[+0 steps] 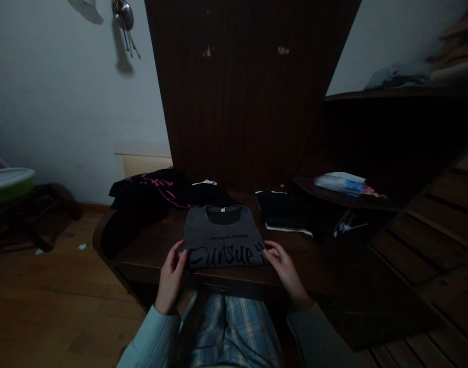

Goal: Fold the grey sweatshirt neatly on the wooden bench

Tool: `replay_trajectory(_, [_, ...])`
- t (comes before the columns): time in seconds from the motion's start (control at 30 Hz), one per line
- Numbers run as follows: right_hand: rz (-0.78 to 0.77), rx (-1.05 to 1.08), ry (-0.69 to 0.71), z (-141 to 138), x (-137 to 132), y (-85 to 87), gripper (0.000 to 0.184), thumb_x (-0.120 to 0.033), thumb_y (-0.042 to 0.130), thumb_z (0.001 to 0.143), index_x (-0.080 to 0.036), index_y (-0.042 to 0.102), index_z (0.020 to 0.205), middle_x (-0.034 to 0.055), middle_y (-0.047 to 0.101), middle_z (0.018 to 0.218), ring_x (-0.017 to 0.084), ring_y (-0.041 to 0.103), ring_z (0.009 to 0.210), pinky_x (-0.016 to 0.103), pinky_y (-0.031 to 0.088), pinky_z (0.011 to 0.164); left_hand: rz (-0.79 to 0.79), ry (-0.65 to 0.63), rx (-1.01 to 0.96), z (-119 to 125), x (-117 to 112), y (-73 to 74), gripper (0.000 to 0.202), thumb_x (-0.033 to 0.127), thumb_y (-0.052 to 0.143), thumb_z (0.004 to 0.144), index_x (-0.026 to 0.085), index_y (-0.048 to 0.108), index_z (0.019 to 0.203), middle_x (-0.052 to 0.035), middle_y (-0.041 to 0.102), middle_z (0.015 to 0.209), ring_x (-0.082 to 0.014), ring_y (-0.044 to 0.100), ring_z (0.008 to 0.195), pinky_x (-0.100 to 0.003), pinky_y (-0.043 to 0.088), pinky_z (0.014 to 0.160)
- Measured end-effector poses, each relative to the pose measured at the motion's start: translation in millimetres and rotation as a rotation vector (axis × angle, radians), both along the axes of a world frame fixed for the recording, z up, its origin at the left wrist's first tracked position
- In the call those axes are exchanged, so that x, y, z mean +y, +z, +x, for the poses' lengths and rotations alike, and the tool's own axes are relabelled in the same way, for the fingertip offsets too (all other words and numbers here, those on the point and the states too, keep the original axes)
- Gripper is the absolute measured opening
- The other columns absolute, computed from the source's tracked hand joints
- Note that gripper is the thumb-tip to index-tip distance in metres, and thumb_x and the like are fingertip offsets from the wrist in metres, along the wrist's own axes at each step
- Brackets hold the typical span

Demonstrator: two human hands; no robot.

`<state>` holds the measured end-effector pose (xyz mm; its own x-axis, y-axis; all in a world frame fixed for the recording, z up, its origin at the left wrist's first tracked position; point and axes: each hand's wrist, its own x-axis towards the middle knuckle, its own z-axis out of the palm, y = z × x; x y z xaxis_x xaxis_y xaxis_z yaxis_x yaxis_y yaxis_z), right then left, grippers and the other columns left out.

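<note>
A folded grey T-shirt [222,232] with dark lettering lies on the dark wooden desk, its neckline facing away from me. My left hand [171,273] is at the shirt's left edge, thumb and fingers closed on the cloth near the front corner. On the opposite side, my right hand [283,266] pinches the right edge beside the lettering. The shirt looks flat, and its front edge lies close to the desk's front edge. The undersides of the fingers are hidden.
Black clothing with pink print [153,189] is heaped at the desk's back left. A folded black garment [285,212] with a white edge lies to the right. A blue-and-white packet [339,183] sits on a small shelf [308,190]. A green basin [12,186] stands far left.
</note>
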<state>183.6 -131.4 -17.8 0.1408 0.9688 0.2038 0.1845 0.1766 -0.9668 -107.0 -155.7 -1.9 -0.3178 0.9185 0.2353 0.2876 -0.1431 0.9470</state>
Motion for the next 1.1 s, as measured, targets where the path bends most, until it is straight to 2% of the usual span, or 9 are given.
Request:
replay_trajectory(0.13, [0.028, -0.006, -0.005, -6, 3, 1.8, 0.05, -0.051, 0.059, 0.065, -0.016, 0.059, 0.101, -0.0026, 0.052, 0.058, 0.014, 0.051, 0.056, 0.025, 0.04, 0.054, 0.099, 0.036, 0.16, 7, 7, -4.5, 0.035, 0.041, 0.042, 0.081, 0.02, 0.058, 0.104, -0.0055, 0.061, 0.105, -0.0194, 0.055, 0.1, -0.031, 0.042, 0.087])
replay_trajectory(0.33, [0.038, -0.212, -0.035, 2, -2, -1.4, 0.033, -0.045, 0.051, 0.072, -0.019, 0.067, 0.086, 0.0066, 0.063, 0.083, 0.019, 0.057, 0.073, 0.031, 0.046, 0.067, 0.066, 0.061, 0.477, -1, 4, -3.5, 0.03, 0.034, 0.039, 0.081, 0.023, 0.065, 0.091, -0.0024, 0.056, 0.075, -0.017, 0.058, 0.073, -0.029, 0.047, 0.068])
replay_trajectory(0.43, [0.137, -0.407, -0.135, 3, -12, 5.6, 0.031, -0.042, 0.053, 0.073, -0.018, 0.065, 0.089, 0.0082, 0.06, 0.087, 0.02, 0.057, 0.076, 0.034, 0.047, 0.071, 0.113, 0.171, 0.628, -1, -3, 5.9, 0.027, 0.037, 0.045, 0.078, 0.021, 0.065, 0.088, -0.0046, 0.053, 0.081, -0.0199, 0.056, 0.077, -0.032, 0.046, 0.069])
replay_trajectory(0.53, [0.3, -0.539, -0.229, -12, -15, 28.6, 0.031, -0.037, 0.05, 0.078, -0.017, 0.06, 0.099, 0.011, 0.056, 0.104, 0.023, 0.053, 0.098, 0.037, 0.043, 0.087, 0.253, 0.216, 0.716, 13, -3, 24.4, 0.026, 0.032, 0.045, 0.08, 0.019, 0.062, 0.094, -0.0085, 0.053, 0.098, -0.023, 0.052, 0.092, -0.036, 0.044, 0.079])
replay_trajectory(0.63, [0.394, -0.641, -0.121, -45, -5, 51.6, 0.031, -0.03, 0.04, 0.085, -0.019, 0.056, 0.109, 0.009, 0.055, 0.114, 0.019, 0.049, 0.108, 0.035, 0.039, 0.094, 0.291, 0.043, 0.789, 39, 9, 40.9, 0.025, 0.026, 0.039, 0.085, 0.019, 0.059, 0.099, -0.0074, 0.056, 0.101, -0.0204, 0.052, 0.095, -0.035, 0.042, 0.083])
replay_trajectory(0.7, [0.373, -0.767, -0.001, -69, 6, 55.7, 0.034, -0.027, 0.038, 0.086, -0.018, 0.053, 0.115, 0.0087, 0.055, 0.118, 0.019, 0.048, 0.11, 0.034, 0.038, 0.095, 0.226, -0.065, 0.884, 55, 22, 43.2, 0.027, 0.023, 0.039, 0.085, 0.018, 0.058, 0.103, -0.0082, 0.058, 0.105, -0.0207, 0.053, 0.098, -0.036, 0.042, 0.086])
replay_trajectory(0.8, [0.292, -0.956, 0.095, -95, 19, 43.9, 0.037, -0.022, 0.038, 0.086, -0.015, 0.051, 0.12, 0.0095, 0.05, 0.127, 0.022, 0.042, 0.119, 0.039, 0.033, 0.099, 0.104, -0.133, 1.045, 68, 38, 32.7, 0.03, 0.019, 0.04, 0.082, 0.014, 0.057, 0.106, -0.0112, 0.057, 0.115, -0.0241, 0.05, 0.107, -0.038, 0.04, 0.089])
replay_trajectory(0.93, [0.21, -1.057, 0.134, -102, 21, 24.2, 0.041, -0.023, 0.034, 0.087, -0.014, 0.048, 0.125, 0.0071, 0.044, 0.134, 0.022, 0.035, 0.125, 0.041, 0.027, 0.102, 0.047, -0.181, 1.171, 70, 43, 15.5, 0.038, 0.019, 0.038, 0.082, 0.01, 0.052, 0.117, -0.014, 0.051, 0.125, -0.0256, 0.043, 0.118, -0.04, 0.036, 0.095])
replay_trajectory(1.1, [0.174, -1.109, 0.145, -99, 16, 26.0, 0.043, -0.024, 0.032, 0.088, -0.013, 0.045, 0.127, 0.0069, 0.04, 0.136, 0.022, 0.032, 0.127, 0.04, 0.024, 0.103, -0.023, -0.217, 1.212, 70, 39, 17.0, 0.043, 0.021, 0.034, 0.084, 0.007, 0.047, 0.122, -0.0148, 0.046, 0.131, -0.0245, 0.039, 0.123, -0.039, 0.034, 0.098])
